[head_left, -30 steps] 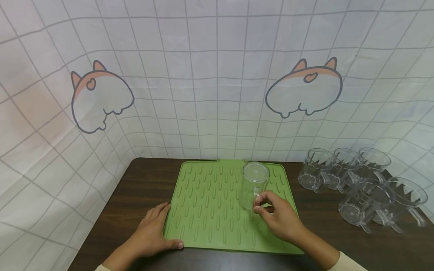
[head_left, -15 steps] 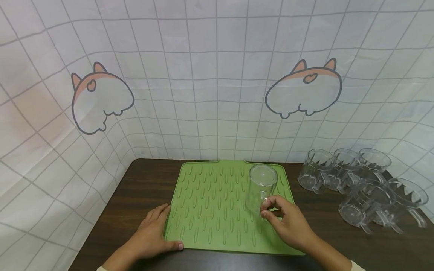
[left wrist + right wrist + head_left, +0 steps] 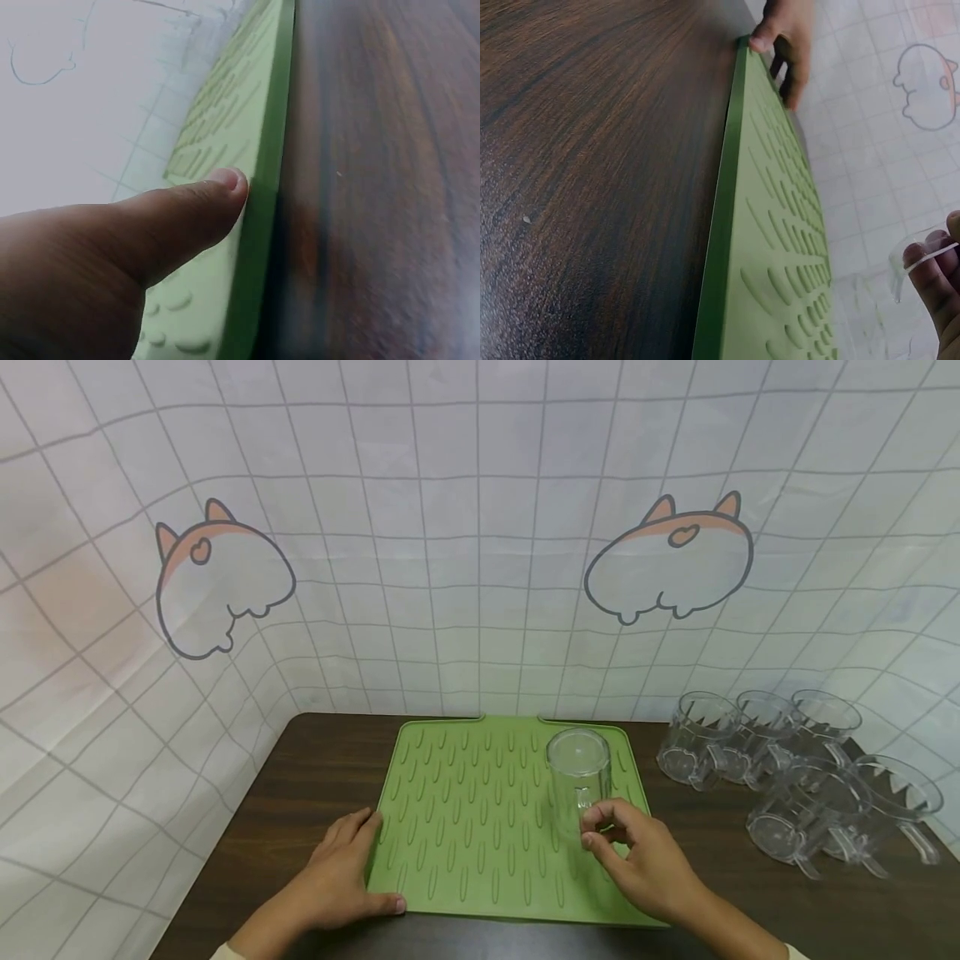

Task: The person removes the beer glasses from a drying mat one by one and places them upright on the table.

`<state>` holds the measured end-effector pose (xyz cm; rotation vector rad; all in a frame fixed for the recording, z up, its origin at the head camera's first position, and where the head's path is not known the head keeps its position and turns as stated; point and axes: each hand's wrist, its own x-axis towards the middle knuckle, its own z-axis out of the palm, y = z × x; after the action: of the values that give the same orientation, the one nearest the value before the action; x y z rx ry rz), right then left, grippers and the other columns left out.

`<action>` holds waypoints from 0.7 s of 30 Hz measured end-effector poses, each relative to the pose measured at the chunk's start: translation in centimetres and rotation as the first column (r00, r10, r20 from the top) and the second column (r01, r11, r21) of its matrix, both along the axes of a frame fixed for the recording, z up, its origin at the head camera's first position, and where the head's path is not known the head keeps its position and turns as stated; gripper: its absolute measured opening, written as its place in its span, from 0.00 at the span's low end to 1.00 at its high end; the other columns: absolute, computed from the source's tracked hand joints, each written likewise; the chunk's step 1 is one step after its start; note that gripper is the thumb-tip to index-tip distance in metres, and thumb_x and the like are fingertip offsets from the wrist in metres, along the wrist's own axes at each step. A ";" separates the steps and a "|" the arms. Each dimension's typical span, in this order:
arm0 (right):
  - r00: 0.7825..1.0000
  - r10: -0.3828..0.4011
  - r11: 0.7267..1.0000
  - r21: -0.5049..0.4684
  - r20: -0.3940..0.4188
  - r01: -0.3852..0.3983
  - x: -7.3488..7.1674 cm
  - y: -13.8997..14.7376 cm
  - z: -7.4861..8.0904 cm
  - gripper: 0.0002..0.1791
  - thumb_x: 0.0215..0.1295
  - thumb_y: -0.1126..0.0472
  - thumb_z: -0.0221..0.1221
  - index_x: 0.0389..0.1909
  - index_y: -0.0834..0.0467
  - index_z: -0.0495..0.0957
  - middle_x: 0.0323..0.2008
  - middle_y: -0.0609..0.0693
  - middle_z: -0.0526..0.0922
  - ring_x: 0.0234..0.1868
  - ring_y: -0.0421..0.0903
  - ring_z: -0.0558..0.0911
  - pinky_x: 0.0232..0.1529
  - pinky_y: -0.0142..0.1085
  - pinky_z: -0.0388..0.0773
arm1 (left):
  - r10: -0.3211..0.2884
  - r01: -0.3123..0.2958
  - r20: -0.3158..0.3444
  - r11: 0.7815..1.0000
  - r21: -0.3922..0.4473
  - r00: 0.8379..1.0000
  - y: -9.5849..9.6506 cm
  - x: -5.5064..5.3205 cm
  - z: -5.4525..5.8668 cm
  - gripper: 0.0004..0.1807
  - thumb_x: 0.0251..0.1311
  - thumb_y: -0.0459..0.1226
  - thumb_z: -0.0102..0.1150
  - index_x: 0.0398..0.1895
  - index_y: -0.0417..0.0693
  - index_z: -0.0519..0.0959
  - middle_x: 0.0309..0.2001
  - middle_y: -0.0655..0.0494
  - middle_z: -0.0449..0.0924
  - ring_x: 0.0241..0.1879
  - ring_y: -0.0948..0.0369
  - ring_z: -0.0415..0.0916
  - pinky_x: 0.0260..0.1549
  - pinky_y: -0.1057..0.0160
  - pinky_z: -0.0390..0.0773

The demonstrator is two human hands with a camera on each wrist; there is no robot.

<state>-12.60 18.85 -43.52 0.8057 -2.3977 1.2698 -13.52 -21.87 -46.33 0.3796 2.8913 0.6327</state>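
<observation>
My right hand point(image 3: 637, 860) pinches the handle of a clear mug point(image 3: 577, 781) over the right half of a green ridged mat point(image 3: 465, 827). The mug is upside down, its round base facing up. In the right wrist view, fingers and thumb hold the clear handle point(image 3: 897, 279) at the right edge. Whether the rim touches the mat cannot be told. My left hand point(image 3: 333, 877) rests at the mat's front left corner, fingers along the left side and thumb on the front edge. The left wrist view shows that thumb point(image 3: 187, 214) lying straight on the mat's edge.
Several clear mugs stand upright on the dark wooden table point(image 3: 262, 802) to the right of the mat, among them a front one point(image 3: 806, 810) and a back left one point(image 3: 693, 739). A white gridded curtain point(image 3: 480, 568) hangs behind and at both sides.
The upside-down mug, held by my right hand, has shifted a little to the right and toward me. My left hand has stayed in place on the mat's corner.
</observation>
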 end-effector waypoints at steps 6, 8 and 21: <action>0.999 0.009 1.000 0.008 -0.035 -0.009 0.1 0.0 -0.1 0.15 0.64 0.75 0.66 0.46 0.55 0.77 0.40 0.44 0.83 0.39 0.37 0.83 0.38 0.34 0.83 | -0.036 0.038 -0.094 0.999 0.019 0.995 1.1 -0.4 0.7 0.63 0.45 0.64 0.76 0.77 0.38 0.61 0.74 0.36 0.59 0.73 0.37 0.54 0.65 0.31 0.59; 0.998 0.012 1.000 0.014 -0.059 -0.011 0.1 0.0 -0.2 0.16 0.64 0.75 0.66 0.46 0.55 0.77 0.40 0.44 0.83 0.39 0.37 0.83 0.38 0.34 0.83 | -0.053 0.057 -0.135 0.998 0.029 0.989 1.5 -0.4 1.0 0.58 0.49 0.61 0.76 0.77 0.38 0.62 0.73 0.37 0.62 0.72 0.38 0.57 0.65 0.33 0.62; 0.972 -0.008 0.997 0.067 -0.236 0.025 -0.1 -0.3 -0.4 0.25 0.53 0.79 0.70 0.48 0.53 0.82 0.40 0.39 0.79 0.38 0.37 0.78 0.41 0.24 0.74 | -0.065 0.095 -0.197 0.985 0.146 0.978 5.2 -0.8 3.2 0.45 0.60 0.54 0.72 0.76 0.47 0.65 0.72 0.46 0.68 0.72 0.47 0.64 0.65 0.42 0.68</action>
<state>-12.74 18.59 -43.89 0.9003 -2.2632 1.0255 -14.30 -16.63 -43.18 0.6066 2.9964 0.8540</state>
